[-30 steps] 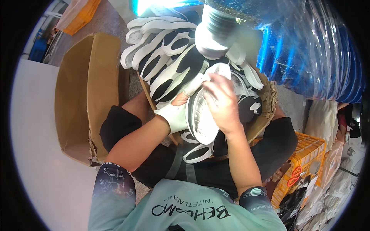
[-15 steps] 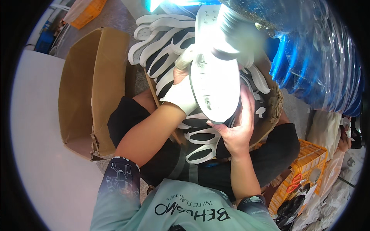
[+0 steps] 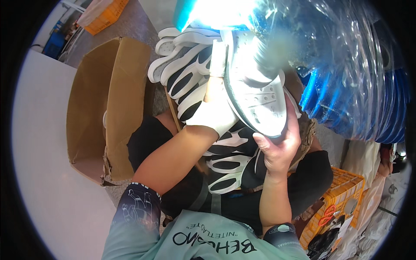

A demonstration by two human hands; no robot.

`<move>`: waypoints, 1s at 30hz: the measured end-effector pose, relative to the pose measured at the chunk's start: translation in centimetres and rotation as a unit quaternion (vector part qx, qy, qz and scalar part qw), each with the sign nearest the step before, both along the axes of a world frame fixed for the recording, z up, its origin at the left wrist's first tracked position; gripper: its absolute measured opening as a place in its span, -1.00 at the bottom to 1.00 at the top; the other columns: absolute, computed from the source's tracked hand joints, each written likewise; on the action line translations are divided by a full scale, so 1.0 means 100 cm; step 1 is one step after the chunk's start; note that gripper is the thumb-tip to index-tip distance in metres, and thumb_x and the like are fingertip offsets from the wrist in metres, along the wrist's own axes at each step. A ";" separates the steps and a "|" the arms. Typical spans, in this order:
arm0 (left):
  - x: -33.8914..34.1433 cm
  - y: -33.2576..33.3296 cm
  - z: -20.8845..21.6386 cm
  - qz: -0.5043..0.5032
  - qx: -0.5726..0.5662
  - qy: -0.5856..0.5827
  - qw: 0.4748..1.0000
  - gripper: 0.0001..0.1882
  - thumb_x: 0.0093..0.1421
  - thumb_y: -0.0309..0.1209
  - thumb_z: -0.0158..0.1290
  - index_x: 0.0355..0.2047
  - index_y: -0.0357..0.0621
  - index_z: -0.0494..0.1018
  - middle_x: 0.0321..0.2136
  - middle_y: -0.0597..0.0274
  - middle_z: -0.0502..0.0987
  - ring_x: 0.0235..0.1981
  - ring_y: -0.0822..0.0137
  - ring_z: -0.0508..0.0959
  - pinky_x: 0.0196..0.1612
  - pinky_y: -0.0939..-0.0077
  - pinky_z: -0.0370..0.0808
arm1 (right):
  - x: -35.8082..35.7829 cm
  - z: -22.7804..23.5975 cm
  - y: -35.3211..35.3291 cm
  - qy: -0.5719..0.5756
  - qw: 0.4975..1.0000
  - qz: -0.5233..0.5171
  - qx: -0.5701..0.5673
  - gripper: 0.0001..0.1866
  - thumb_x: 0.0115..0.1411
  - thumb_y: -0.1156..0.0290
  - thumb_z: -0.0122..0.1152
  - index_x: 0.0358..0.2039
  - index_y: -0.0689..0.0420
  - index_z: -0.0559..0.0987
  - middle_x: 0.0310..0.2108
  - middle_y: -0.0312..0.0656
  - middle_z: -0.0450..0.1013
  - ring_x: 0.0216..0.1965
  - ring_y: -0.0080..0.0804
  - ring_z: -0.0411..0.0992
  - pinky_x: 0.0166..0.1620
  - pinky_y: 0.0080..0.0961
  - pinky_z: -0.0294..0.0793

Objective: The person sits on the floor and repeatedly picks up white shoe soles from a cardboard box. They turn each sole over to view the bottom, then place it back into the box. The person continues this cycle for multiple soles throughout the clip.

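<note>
Both my hands hold one white shoe, perhaps a foam clog, under a very bright light. Small holes dot its inner surface. My left hand, in a white glove that leaves some skin bare, grips its left side. Bare fingers of my right hand wrap the near right end, thumb at the edge. Glare and a pale ribbed round part hide much of the far end. Beneath my hands, black-and-white shoes lie in rows in a cardboard box between my knees.
Left of me stands an open cardboard box, beside a white surface. Clear and blue ribbed plastic hangs close at the upper right. An orange crate with red-handled scissors sits at my right. Another orange crate is far left.
The shoe has turned from its flat white underside, so its holed inner surface now shows. Both hands have shifted slightly right and nearer with it. The view has tilted a little.
</note>
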State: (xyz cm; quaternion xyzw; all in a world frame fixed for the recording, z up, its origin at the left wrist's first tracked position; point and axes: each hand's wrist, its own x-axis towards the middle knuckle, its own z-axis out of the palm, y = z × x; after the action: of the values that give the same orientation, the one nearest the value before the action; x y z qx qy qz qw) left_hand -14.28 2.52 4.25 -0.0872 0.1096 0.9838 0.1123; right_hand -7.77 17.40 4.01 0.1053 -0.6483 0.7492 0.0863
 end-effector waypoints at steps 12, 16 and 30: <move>0.000 0.002 0.035 0.050 -0.184 -0.004 0.982 -0.38 0.41 0.12 -0.22 0.12 -0.18 0.37 -0.02 0.08 0.52 -0.01 0.23 0.51 0.08 0.29 0.46 | -0.009 0.012 0.004 -0.040 0.999 0.008 -0.017 0.09 -0.08 0.05 0.57 0.29 0.46 0.22 0.15 0.02 0.38 0.15 -0.24 0.39 0.24 -0.35 0.32; -0.003 -0.007 0.045 0.037 -0.264 0.008 0.964 -0.37 0.41 0.11 -0.22 0.14 -0.20 0.34 -0.04 0.08 0.52 0.00 0.23 0.51 0.08 0.32 0.46 | -0.024 0.007 -0.007 -0.010 0.999 -0.007 -0.030 0.05 -0.05 0.08 0.56 0.27 0.47 0.25 0.14 0.00 0.40 0.14 -0.26 0.40 0.24 -0.37 0.32; -0.017 -0.116 0.012 0.261 -0.386 0.218 0.858 -0.36 0.34 0.06 -0.16 0.21 -0.17 0.32 0.11 -0.04 0.43 0.02 -0.03 0.51 0.04 0.07 0.54 | -0.028 -0.055 -0.007 -0.063 0.968 0.097 0.225 -0.25 -0.06 0.44 0.51 0.17 0.29 0.42 0.21 -0.02 0.33 0.23 -0.23 0.32 0.27 -0.31 0.29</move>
State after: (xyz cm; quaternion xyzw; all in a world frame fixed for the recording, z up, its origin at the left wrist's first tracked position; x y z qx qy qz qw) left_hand -15.96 -9.08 5.43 0.0673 0.4755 0.8497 -0.2175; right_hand -10.54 16.70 -1.50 0.1366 -0.7909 0.5941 -0.0535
